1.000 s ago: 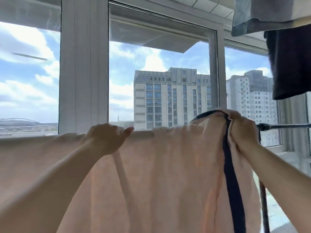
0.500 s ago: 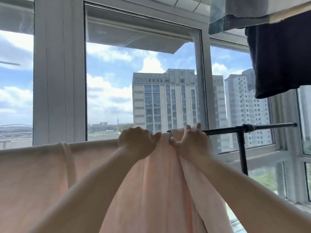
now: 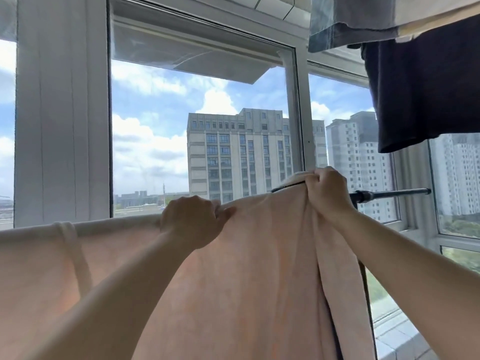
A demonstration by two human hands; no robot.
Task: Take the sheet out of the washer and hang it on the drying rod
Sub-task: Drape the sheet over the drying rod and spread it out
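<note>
A pale peach sheet [image 3: 254, 268] with a dark trim hangs draped over a black drying rod [image 3: 389, 194] that runs across in front of the window. Most of the rod is hidden under the cloth; only its right end shows. My left hand [image 3: 193, 222] grips the sheet's top fold near the middle. My right hand [image 3: 328, 193] grips a bunched part of the sheet's right edge, lifted slightly above the rod. The washer is out of view.
Dark and grey garments [image 3: 426, 81] hang from above at the upper right, close over the rod's bare end. White window frames [image 3: 62, 113] stand right behind the rod. A tiled ledge [image 3: 397, 333] lies at the lower right.
My hands were together at the sheet's top half a second ago; now they are apart, the right hand has pulled the sheet's edge rightward along the rod and lifted it.
</note>
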